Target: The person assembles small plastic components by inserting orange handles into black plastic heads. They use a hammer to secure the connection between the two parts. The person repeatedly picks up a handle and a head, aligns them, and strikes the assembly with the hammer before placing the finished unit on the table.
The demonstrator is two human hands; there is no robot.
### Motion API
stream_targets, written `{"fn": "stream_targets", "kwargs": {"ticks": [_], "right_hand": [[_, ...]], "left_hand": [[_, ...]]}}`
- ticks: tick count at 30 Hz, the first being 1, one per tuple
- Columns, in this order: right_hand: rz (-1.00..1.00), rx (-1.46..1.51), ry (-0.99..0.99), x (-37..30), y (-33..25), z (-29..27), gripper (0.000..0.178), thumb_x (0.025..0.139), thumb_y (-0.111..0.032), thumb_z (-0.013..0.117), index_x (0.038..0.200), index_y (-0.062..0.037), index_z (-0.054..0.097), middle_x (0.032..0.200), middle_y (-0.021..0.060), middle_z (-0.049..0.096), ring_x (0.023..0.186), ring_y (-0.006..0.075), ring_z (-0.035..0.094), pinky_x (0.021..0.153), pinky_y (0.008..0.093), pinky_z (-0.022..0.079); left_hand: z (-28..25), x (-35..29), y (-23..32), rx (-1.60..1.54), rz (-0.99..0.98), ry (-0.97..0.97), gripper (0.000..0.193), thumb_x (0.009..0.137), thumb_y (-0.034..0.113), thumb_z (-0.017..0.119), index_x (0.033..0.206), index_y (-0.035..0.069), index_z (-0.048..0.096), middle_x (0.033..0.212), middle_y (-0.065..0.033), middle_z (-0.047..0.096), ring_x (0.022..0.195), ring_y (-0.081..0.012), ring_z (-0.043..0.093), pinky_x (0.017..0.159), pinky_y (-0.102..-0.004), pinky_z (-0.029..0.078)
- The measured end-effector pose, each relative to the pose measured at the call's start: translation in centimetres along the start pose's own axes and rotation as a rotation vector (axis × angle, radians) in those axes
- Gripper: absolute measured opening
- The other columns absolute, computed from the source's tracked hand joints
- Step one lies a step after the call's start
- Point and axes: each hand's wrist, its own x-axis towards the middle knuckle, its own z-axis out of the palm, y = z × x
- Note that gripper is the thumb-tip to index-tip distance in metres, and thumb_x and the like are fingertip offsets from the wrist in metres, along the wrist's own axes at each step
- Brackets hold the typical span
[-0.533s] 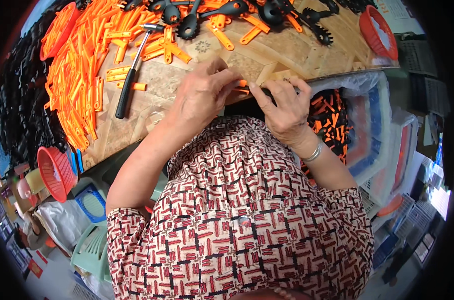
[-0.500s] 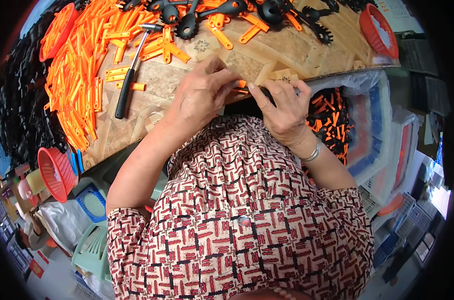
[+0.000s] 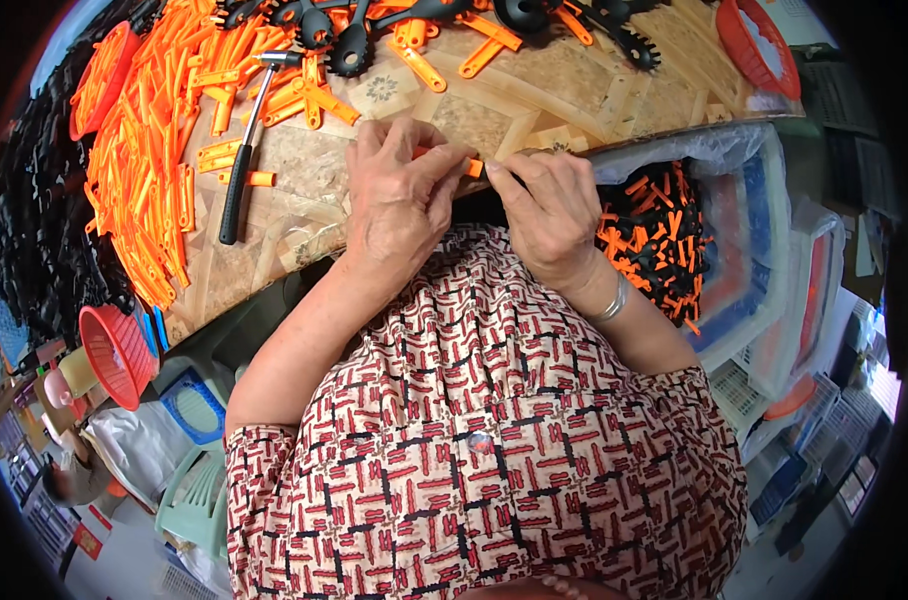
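Observation:
My left hand [image 3: 402, 190] is closed around an orange plastic handle [image 3: 474, 168] just over the table's near edge. Only the handle's end shows past my fingers. My right hand [image 3: 552, 212] pinches a dark part that meets that end; the fingers cover most of it, so its full shape is hidden. To the left, a hammer [image 3: 242, 165] with a black grip lies on the table beside a few loose orange handles [image 3: 219, 155]. Black utensil heads [image 3: 350, 48], among them spoons, lie at the far side with more orange handles.
A big heap of orange handles [image 3: 144, 170] covers the table's left, with a pile of black parts [image 3: 44, 210] beyond. Red baskets [image 3: 119, 358] stand around the table. At my right, a plastic-lined bin [image 3: 749, 230] holds orange and black pieces [image 3: 659, 240].
My left hand has turned more upright, and my right hand has come slightly left. The orange end now lines up against the dark part. The whole view has shifted slightly.

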Motion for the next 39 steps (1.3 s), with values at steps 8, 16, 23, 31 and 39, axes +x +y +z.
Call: {"fn": "stream_targets", "kwargs": {"ticks": [8,16,23,31,39], "right_hand": [[-0.065,0.019,-0.160,1.2,-0.1,-1.3,0.045,0.079,-0.009,0.063,0.123,-0.0048,0.068,0.111,0.0101,0.064,0.096,0.0254,0.063,0.080,0.0407,0.048],[0.079,0.230,-0.215,0.8,-0.9,-2.4,0.047,0.075,0.008,0.072,0.121,-0.0007,0.068,0.106,0.0132,0.063,0.088,0.0311,0.062,0.077,0.0411,0.050],[0.073,0.200,-0.180,-1.7,-1.6,-2.9,0.044,0.076,0.008,0.072,0.119,0.0031,0.068,0.104,0.0142,0.063,0.085,0.0309,0.061,0.074,0.0409,0.050],[0.079,0.177,-0.140,-0.1,-2.2,-1.4,0.032,0.080,0.001,0.069,0.112,0.0025,0.069,0.098,0.0115,0.063,0.082,0.0267,0.062,0.072,0.0370,0.049],[0.034,0.139,-0.112,-0.3,-2.3,-0.9,0.024,0.081,-0.001,0.068,0.105,0.0034,0.070,0.096,0.0107,0.066,0.077,0.0240,0.062,0.066,0.0352,0.047]], "left_hand": [[0.5,0.7,-0.5,0.035,-0.062,0.048,0.034,0.084,0.018,0.076,0.118,0.019,0.073,0.103,-0.0041,0.063,0.103,-0.0283,0.053,0.088,-0.0422,0.042],[-2.7,-1.0,-3.2,0.038,-0.012,0.251,0.041,0.085,0.020,0.078,0.124,0.016,0.069,0.113,-0.0114,0.062,0.107,-0.0306,0.055,0.090,-0.0444,0.043],[-10.1,-3.7,-8.8,0.924,-0.292,0.104,0.027,0.089,0.032,0.074,0.109,0.015,0.073,0.104,-0.0087,0.066,0.102,-0.0302,0.059,0.084,-0.0456,0.046],[-12.5,-2.9,-8.2,0.386,-0.383,0.294,0.030,0.098,0.018,0.067,0.123,0.005,0.059,0.095,-0.0171,0.070,0.082,-0.0360,0.069,0.068,-0.0409,0.054],[-8.1,-7.3,0.6,0.396,-0.112,-0.221,0.049,0.086,-0.005,0.072,0.133,0.009,0.066,0.094,-0.0118,0.068,0.076,-0.0233,0.066,0.066,-0.0349,0.053]]}}
